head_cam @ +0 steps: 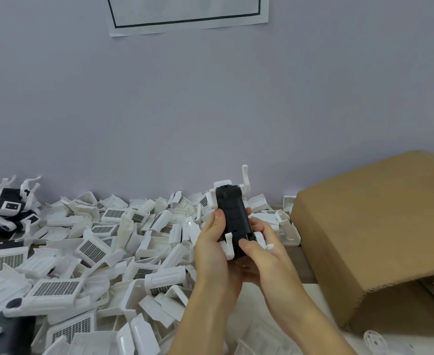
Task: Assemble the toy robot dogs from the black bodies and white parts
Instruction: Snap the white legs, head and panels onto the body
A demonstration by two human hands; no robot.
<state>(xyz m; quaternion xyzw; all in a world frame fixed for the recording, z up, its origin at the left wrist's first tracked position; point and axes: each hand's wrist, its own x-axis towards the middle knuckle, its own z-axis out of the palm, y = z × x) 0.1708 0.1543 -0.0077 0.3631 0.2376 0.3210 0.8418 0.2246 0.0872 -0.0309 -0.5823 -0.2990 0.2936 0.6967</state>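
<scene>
Work table [299, 262]: brown surface against the wall, bare only in a narrow strip beside the box; a lighter patch at the near right edge.
Heap of white parts [87, 252]: shell-like pieces, several with dark grid panels, piled loosely across the left and centre up to the wall.
Assembled toy dogs [8, 206]: black-and-white, clustered at far left by the wall, legs up.
Cardboard box [374, 234]: brown, tilted, at right.
Small white wheel-like disc [374, 342]: near right edge; possibly a loose part.

No readable text, not even on the wall sheet [187, 14].
</scene>
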